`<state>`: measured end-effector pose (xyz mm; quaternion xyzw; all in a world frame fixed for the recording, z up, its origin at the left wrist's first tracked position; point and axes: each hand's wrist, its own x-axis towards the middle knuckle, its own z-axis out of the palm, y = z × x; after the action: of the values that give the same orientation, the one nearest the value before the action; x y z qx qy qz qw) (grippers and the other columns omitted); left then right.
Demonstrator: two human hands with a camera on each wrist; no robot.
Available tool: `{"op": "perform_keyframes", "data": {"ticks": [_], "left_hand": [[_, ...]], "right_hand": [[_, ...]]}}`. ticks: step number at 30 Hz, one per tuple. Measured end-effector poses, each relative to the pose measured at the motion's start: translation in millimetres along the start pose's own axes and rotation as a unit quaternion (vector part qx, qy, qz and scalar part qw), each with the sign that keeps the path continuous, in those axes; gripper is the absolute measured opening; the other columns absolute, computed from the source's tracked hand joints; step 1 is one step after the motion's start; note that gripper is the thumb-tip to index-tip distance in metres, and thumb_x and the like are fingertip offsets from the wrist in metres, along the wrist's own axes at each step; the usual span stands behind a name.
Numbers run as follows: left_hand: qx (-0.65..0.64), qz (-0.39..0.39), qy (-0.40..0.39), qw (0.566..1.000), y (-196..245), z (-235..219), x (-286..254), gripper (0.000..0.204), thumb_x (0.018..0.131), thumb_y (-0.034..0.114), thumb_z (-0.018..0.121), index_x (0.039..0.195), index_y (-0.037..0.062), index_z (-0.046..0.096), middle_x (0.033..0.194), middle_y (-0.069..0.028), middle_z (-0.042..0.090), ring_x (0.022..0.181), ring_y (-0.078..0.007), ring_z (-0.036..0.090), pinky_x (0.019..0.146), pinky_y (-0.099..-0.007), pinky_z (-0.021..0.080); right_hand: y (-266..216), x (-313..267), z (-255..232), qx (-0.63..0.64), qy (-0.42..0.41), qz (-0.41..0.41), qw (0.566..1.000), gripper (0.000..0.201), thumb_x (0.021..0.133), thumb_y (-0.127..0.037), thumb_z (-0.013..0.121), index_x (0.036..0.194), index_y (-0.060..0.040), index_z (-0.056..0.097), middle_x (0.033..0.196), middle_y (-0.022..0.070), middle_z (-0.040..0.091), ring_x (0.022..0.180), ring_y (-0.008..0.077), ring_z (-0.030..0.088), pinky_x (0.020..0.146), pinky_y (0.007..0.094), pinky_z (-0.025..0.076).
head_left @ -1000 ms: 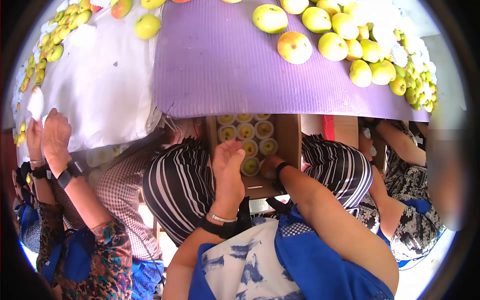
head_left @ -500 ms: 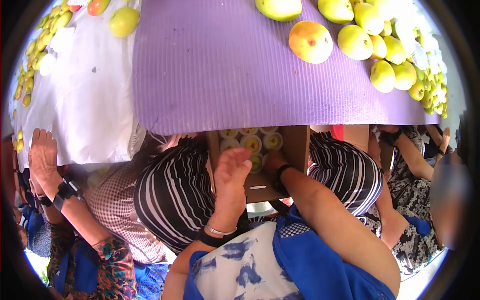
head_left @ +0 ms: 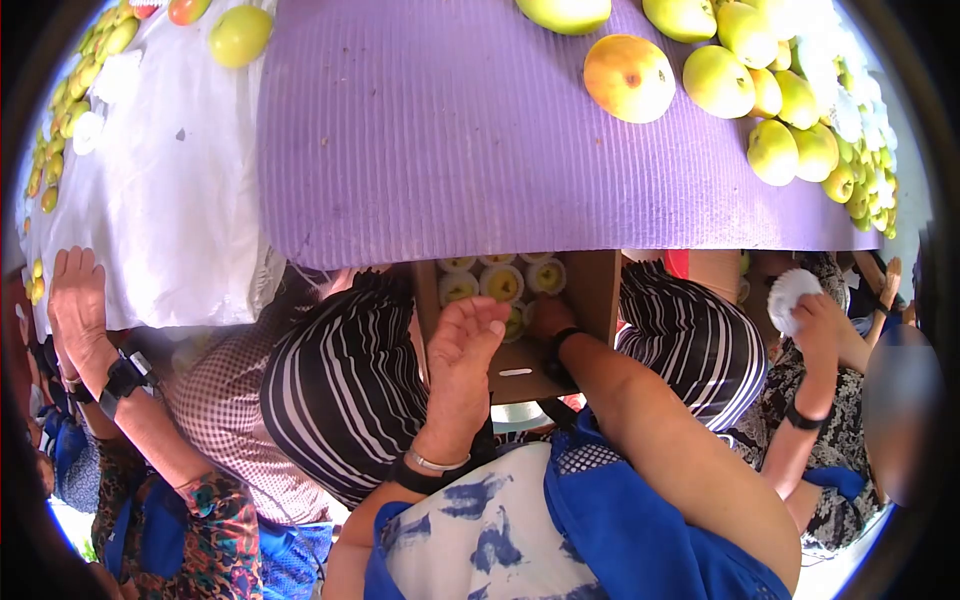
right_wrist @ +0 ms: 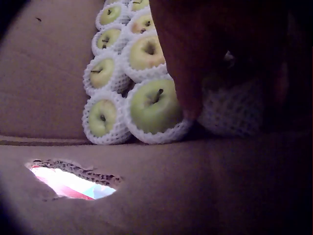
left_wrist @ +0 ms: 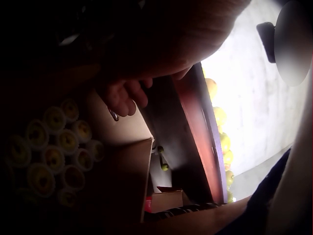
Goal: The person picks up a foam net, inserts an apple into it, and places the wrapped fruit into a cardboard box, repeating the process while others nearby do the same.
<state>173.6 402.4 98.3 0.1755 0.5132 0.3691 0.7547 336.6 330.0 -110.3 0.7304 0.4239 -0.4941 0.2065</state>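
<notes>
A cardboard box (head_left: 597, 345) sits between the person's knees, with rows of apples in white foam nets inside. My right hand (head_left: 546, 318) reaches into its near right corner. In the right wrist view its fingers go round a foam-netted apple (right_wrist: 232, 111), much of it dark and covered by the hand. Beside that one sits a green apple (right_wrist: 155, 105) in its own net, stem up. My left hand (head_left: 462, 345) hovers over the box's near left part, palm turned up, fingers loosely bent and holding nothing.
A purple ribbed mat (head_left: 430, 130) covers the table above the box, its edge overhanging it. Loose apples (head_left: 720, 80) are heaped at its right. White cloth (head_left: 170, 200) lies to the left. People sit close on both sides; the right one's hand (head_left: 822, 325) holds a foam net (head_left: 795, 300).
The head view has shifted, bringing the mat closer. My right hand stays in the box corner, my left above it. The right neighbour's hand has come up with a foam net.
</notes>
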Motion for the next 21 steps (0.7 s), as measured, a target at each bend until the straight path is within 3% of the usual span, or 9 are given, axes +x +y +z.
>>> {"op": "perform_keyframes", "data": {"ticks": [3, 6, 8, 15, 18, 20, 21], "left_hand": [[-0.002, 0.003, -0.002, 1.0, -1, 1, 1, 0.021, 0.081, 0.008, 0.051, 0.102, 0.0032, 0.05, 0.095, -0.0073, 0.057, 0.094, -0.0151, 0.053, 0.081, -0.0277, 0.04], [0.013, -0.004, -0.008, 1.0, 1, 1, 0, 0.021, 0.081, 0.007, 0.051, 0.101, 0.0032, 0.05, 0.095, -0.0074, 0.057, 0.093, -0.0149, 0.053, 0.081, -0.0273, 0.04], [0.011, -0.003, -0.017, 1.0, 1, 3, 0, 0.021, 0.081, 0.007, 0.05, 0.102, 0.0032, 0.05, 0.095, -0.0076, 0.057, 0.092, -0.0145, 0.054, 0.081, -0.0267, 0.04], [0.019, -0.004, -0.033, 0.999, 0, 4, -5, 0.021, 0.081, 0.008, 0.05, 0.102, 0.0034, 0.049, 0.095, -0.0075, 0.057, 0.092, -0.0138, 0.053, 0.08, -0.0264, 0.04], [0.02, 0.0, -0.037, 0.999, 2, 3, -7, 0.021, 0.082, 0.009, 0.049, 0.102, 0.0035, 0.049, 0.095, -0.007, 0.056, 0.092, -0.0136, 0.052, 0.08, -0.0266, 0.04], [0.024, 0.003, -0.039, 0.999, 2, 2, -8, 0.021, 0.083, 0.01, 0.049, 0.102, 0.0036, 0.049, 0.096, -0.0067, 0.056, 0.093, -0.0138, 0.052, 0.08, -0.0269, 0.039], [0.022, 0.004, -0.039, 0.999, 2, 2, -8, 0.021, 0.083, 0.01, 0.049, 0.102, 0.0036, 0.049, 0.096, -0.0067, 0.056, 0.093, -0.0138, 0.052, 0.08, -0.0269, 0.039]], "right_hand": [[3, 2, 2, 0.0, 0.025, -0.053, 0.998, 0.051, 0.069, -0.02, 0.063, 0.111, 0.0005, 0.042, 0.116, 0.0257, 0.045, 0.107, 0.0348, 0.048, 0.087, 0.0406, 0.043], [3, 3, 8, 0.007, 0.081, -0.098, 0.992, 0.042, 0.072, -0.016, 0.058, 0.112, -0.005, 0.049, 0.114, 0.0194, 0.049, 0.106, 0.032, 0.049, 0.089, 0.0403, 0.04], [15, 13, 19, -0.019, 0.169, -0.162, 0.972, 0.042, 0.076, -0.017, 0.054, 0.115, -0.0065, 0.046, 0.116, 0.0194, 0.048, 0.108, 0.0337, 0.047, 0.091, 0.0404, 0.038], [32, 29, 35, -0.024, 0.195, -0.244, 0.95, 0.039, 0.079, -0.021, 0.049, 0.115, -0.0045, 0.046, 0.116, 0.0211, 0.048, 0.107, 0.0353, 0.047, 0.09, 0.041, 0.038], [20, 15, 15, -0.007, 0.215, -0.28, 0.935, 0.038, 0.079, -0.022, 0.049, 0.113, -0.0034, 0.047, 0.113, 0.0214, 0.05, 0.106, 0.0354, 0.048, 0.088, 0.0413, 0.039], [-7, -23, -34, -0.097, 0.012, -0.158, 0.983, 0.031, 0.08, -0.019, 0.046, 0.105, -0.0024, 0.054, 0.104, 0.0206, 0.056, 0.098, 0.0353, 0.054, 0.084, 0.0412, 0.042], [-6, -20, -36, -0.099, 0.013, -0.158, 0.982, 0.031, 0.08, -0.019, 0.046, 0.105, -0.0024, 0.054, 0.104, 0.0206, 0.056, 0.098, 0.0353, 0.054, 0.084, 0.0412, 0.042]]}}
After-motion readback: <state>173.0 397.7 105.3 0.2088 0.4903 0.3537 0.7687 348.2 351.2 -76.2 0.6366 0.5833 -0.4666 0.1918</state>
